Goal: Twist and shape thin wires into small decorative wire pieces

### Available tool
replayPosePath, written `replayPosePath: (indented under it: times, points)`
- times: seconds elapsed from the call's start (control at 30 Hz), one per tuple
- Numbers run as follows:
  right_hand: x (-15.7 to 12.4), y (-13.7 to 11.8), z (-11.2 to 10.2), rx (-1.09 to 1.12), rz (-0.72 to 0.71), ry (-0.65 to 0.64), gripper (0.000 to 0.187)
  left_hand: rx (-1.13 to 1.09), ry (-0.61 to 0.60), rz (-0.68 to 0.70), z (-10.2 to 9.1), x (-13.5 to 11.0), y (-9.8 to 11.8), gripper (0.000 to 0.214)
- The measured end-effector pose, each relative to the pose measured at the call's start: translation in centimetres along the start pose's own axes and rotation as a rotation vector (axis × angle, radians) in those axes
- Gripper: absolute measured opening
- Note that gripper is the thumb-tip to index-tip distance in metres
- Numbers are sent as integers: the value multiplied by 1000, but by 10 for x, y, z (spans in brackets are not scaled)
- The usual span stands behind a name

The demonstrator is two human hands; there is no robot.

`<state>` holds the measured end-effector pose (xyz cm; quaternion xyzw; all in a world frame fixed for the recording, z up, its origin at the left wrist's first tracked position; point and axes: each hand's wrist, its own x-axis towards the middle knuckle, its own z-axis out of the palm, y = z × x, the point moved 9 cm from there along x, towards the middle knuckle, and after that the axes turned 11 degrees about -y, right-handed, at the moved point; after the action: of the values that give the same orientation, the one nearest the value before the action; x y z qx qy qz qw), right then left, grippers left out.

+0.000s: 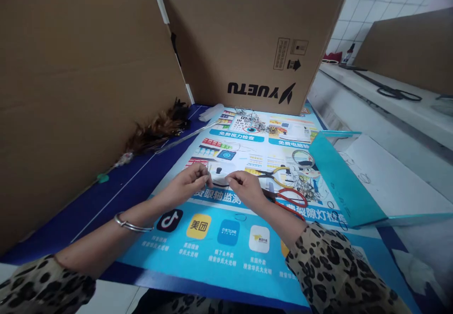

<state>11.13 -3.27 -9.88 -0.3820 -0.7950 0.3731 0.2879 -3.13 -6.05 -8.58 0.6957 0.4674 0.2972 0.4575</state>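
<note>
My left hand (194, 180) is raised over the printed sheet, its fingers closed in a pinch. A few fine wires (209, 167) stick up from between its fingertips. Just to the right, my right hand (245, 187) is also pinched shut; whatever it holds is too small to make out. A short gap separates the two hands. Beside my right wrist lie yellow-handled pliers (279, 176) and red-handled scissors (292, 197), the latter partly hidden by my forearm. Further right is a tangle of thin wire pieces (307, 186), with a wire coil (303, 158) behind it.
Another heap of wire bits (255, 120) lies near the cardboard wall (247, 35). Brown feathers (152, 132) and long thin rods (187, 137) lie at left. On the right stands a teal-edged folder (348, 177). Dark scissors (396, 92) rest on a white ledge.
</note>
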Motion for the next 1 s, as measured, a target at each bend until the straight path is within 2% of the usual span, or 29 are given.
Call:
replayPosePath:
  times: [0.1,0.3,0.57,0.73,0.87,1.0]
  points:
    - [1,-9,5,-85,-37,-61,17,-100,50,28,-3,5,0,12]
    - [1,-23,17,-169,-92,-177,17,-252,96,35,-5,3,-15,12]
    - [-4,-30,32,-363,-81,-204,33,-331,47,77,6,-5,-8,9]
    - [-4,-25,41,-453,-59,-238,21,-370,18,59,11,-9,-10,9]
    - [-4,-24,45,-474,-74,-269,24,-453,9,39,13,-10,-14,6]
    - [-3,-26,44,-503,-51,-287,28,-439,-10,20,17,-11,-18,8]
